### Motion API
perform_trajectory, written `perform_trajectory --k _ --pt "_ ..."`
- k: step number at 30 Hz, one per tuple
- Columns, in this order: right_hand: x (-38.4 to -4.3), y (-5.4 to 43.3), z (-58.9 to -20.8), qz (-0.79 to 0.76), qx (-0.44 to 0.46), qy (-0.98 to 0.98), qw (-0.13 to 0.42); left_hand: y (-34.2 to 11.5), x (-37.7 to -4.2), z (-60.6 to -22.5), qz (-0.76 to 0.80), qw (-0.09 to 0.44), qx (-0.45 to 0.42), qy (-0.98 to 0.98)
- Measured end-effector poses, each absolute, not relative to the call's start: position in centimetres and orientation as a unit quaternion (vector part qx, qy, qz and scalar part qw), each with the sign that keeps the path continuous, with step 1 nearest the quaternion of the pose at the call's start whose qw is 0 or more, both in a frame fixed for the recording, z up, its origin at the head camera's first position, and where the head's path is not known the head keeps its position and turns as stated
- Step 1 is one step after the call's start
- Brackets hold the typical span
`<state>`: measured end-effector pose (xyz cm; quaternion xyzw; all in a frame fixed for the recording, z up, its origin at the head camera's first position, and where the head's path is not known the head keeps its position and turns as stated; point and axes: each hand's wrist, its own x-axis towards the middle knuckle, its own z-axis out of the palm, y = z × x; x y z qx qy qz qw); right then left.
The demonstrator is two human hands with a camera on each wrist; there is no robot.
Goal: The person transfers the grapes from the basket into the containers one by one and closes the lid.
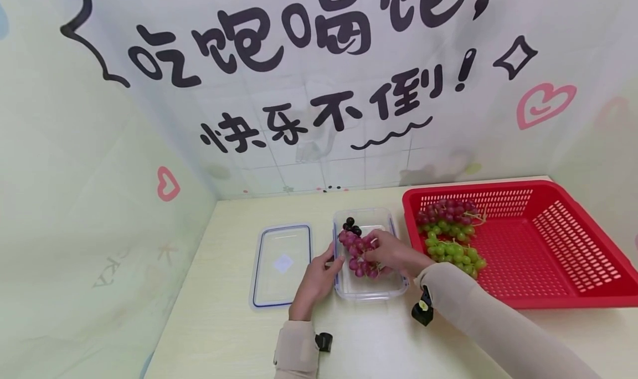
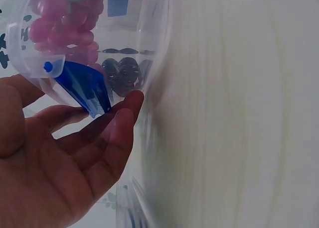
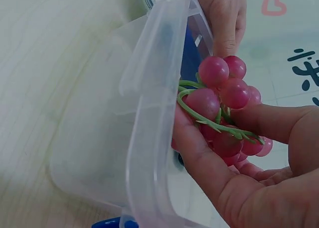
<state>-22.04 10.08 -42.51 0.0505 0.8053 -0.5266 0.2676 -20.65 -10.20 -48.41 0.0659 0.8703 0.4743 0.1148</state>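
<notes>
A clear plastic food container (image 1: 371, 297) with blue latches sits on the table, its top uncovered. My left hand (image 1: 319, 277) grips its left side, fingertips against the outer wall by a blue latch (image 2: 82, 86) and thumb up at the rim. Over the container, my right hand (image 1: 391, 251) holds a bunch of pink grapes (image 1: 355, 246) with a green stem (image 3: 214, 123), thumb and fingers around the fruit. Several black grapes (image 1: 351, 226) lie at the container's far left end, seen through the wall as dark grapes (image 2: 121, 73) in the left wrist view.
The container's lid (image 1: 283, 265), blue-edged, lies flat to the left. At the right stands a red plastic basket (image 1: 528, 246) with a dark pink grape bunch (image 1: 448, 210) and green grapes (image 1: 453, 252) on its left side. A printed wall hanging (image 1: 309, 168) rises behind the table.
</notes>
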Motion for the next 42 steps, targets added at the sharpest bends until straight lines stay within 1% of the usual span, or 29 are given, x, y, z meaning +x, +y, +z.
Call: perform_trajectory --k 12,23,29,37,42 --pt "-21.82 9.8 -42.66 -0.493 0.024 0.816 0.302 -10.21 -20.68 -48.32 0.473 0.119 0.061 0.871" --pt "-21.86 9.74 -43.01 -0.504 0.019 0.797 0.333 -10.21 -20.92 -48.4 0.475 0.117 0.075 0.869" --pt "-21.89 9.54 -43.06 -0.511 0.016 0.786 0.349 -10.43 -20.68 -48.45 0.48 0.114 0.067 0.867" --pt "-21.74 9.58 -42.79 -0.508 0.021 0.786 0.352 -10.54 -20.32 -48.36 0.481 0.121 0.056 0.867" --pt "-21.76 9.94 -42.77 -0.513 0.023 0.784 0.348 -10.5 -20.51 -48.41 0.473 0.121 0.067 0.87"
